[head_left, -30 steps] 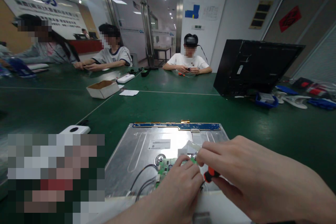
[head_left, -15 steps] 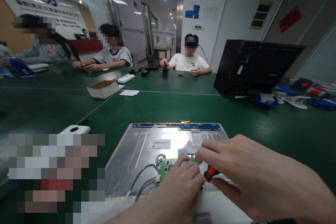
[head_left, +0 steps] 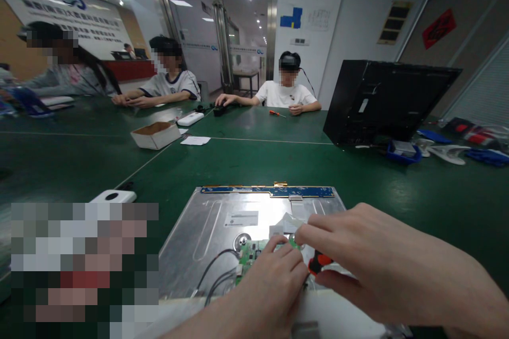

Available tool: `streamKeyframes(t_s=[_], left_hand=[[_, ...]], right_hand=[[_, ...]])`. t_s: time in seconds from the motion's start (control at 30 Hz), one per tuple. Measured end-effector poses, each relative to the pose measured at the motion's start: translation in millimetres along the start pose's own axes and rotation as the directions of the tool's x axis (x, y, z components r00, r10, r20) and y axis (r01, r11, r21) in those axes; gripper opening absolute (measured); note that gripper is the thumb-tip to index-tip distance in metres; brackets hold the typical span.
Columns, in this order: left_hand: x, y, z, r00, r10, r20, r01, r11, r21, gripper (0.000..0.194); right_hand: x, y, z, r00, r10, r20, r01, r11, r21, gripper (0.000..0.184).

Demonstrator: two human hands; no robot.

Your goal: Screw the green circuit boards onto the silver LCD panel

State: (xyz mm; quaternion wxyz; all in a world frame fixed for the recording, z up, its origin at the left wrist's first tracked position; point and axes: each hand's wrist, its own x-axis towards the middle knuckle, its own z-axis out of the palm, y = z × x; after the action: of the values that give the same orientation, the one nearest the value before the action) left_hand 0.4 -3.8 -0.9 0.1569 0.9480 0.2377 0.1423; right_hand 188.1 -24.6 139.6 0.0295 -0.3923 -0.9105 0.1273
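Observation:
A flat metal display panel [head_left: 214,222] lies in front of me, with a long blue circuit strip [head_left: 238,189] along its far edge. On its near part sits a green circuit board [head_left: 248,254], with dark cables [head_left: 217,262] at its left side. My left hand [head_left: 274,275] is closed, its curled fingers pressing on the board and covering much of it; the thumb is hidden. In my right hand [head_left: 358,259] is a red-and-black screwdriver [head_left: 319,262], gripped by its handle just right of my left hand. The screwdriver's tip is hidden.
A black monitor [head_left: 385,100] stands at the back right, beside a blue tray [head_left: 403,152]. An open white box [head_left: 156,135] and a paper slip [head_left: 195,140] lie back left. Across the green table [head_left: 254,161], a person [head_left: 286,92] sits near an orange screwdriver [head_left: 275,113].
The screwdriver handle has turned slightly in my right hand, while my left hand stays in place. Across the table, the person's hand has reached out toward a black object.

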Motion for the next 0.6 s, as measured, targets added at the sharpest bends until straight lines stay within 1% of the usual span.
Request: streamKeyframes(t_s=[0.13, 0.27, 0.43, 0.6], left_hand=[[0.8, -1.1, -0.6, 1.0, -0.003, 0.031, 0.004, 1.0, -0.024, 0.028], [0.7, -0.3, -3.0, 1.0, 0.0, 0.029, 0.001, 1.0, -0.021, 0.028], [-0.1, 0.1, -3.4, 1.0, 0.0, 0.031, 0.0, 1.0, -0.017, 0.027], [-1.2, -1.7, 0.9, 1.0, 0.007, 0.003, -0.007, 1.0, -0.024, 0.027]], right_hand=[[-0.9, -2.8, -2.4, 1.0, 0.004, 0.011, -0.004, 1.0, -0.004, 0.025], [-1.2, -2.1, -2.2, 1.0, -0.008, 0.001, 0.008, 1.0, -0.019, 0.028], [0.1, 1.7, 2.3, 1.0, 0.006, -0.004, -0.006, 0.998, -0.061, 0.023], [0.6, 2.3, 3.5, 0.999, 0.031, -0.009, -0.032, 0.999, -0.036, 0.011]])
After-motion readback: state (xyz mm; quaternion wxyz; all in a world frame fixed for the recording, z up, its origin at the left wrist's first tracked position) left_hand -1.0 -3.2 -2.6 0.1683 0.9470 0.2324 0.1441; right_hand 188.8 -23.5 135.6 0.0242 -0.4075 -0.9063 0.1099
